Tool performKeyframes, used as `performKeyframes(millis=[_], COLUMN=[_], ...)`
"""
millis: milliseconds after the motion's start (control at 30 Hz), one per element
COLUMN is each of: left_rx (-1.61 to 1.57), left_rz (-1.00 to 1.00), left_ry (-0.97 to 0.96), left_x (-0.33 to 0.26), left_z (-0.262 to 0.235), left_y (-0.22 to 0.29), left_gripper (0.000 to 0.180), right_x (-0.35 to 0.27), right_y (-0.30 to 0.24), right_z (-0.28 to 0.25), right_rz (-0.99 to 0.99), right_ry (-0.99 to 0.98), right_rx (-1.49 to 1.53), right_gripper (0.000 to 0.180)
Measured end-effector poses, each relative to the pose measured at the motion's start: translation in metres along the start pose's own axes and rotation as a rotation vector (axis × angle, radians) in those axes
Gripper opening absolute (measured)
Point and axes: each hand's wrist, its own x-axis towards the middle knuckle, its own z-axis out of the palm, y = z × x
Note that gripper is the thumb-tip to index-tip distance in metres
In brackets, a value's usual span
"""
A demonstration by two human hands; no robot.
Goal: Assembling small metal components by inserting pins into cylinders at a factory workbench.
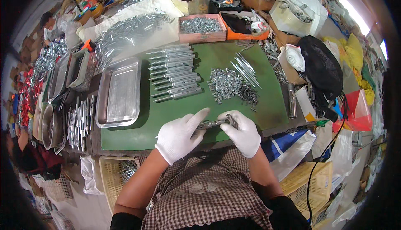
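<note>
Both hands wear white gloves and meet at the near edge of a green mat. My left hand (180,135) is closed round one end of a slim grey metal rod-like part (212,124). At its other end my right hand (243,135) grips it between thumb and fingers, where a short dark crosspiece shows. Beyond my left hand lies a row of silver metal tubes with thin pointed ends (177,73). Past my right hand are a heap of small metal pieces (225,83), some dark short pins (249,95) and several long thin rods (246,69).
A shallow steel tray (120,92) stands at the mat's left edge, with loose metal tubes (80,123) farther left. At the back sit a pink bin of small parts (202,26) and an orange bin (246,27). A black mesh bag (321,65) and hanging cable (334,140) are at the right.
</note>
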Motion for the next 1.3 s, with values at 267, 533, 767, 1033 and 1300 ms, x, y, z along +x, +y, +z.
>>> performKeyframes(millis=[267, 533, 767, 1033, 1300], left_rx=[0.154, 0.429, 0.219, 0.221, 0.455], left_rz=[-0.014, 0.193, 0.175, 0.092, 0.051], left_ry=[-0.046, -0.047, 0.02, 0.199, -0.161], left_x=[-0.002, 0.012, 0.013, 0.034, 0.091], left_z=[-0.002, 0.001, 0.0, 0.015, 0.043], left_y=[-0.012, 0.009, -0.021, -0.022, 0.022], left_gripper=[0.044, 0.025, 0.021, 0.028, 0.015], right_x=[0.009, 0.012, 0.008, -0.016, -0.008], right_y=[0.002, -0.002, 0.006, -0.025, -0.026], right_z=[-0.026, -0.005, -0.013, -0.055, -0.049], right_rz=[0.03, -0.279, -0.194, -0.143, -0.245], right_ry=[0.144, 0.017, -0.109, 0.388, 0.257], right_rx=[-0.342, -0.473, -0.707, -0.302, -0.823], right_gripper=[0.018, 0.028, 0.028, 0.008, 0.016])
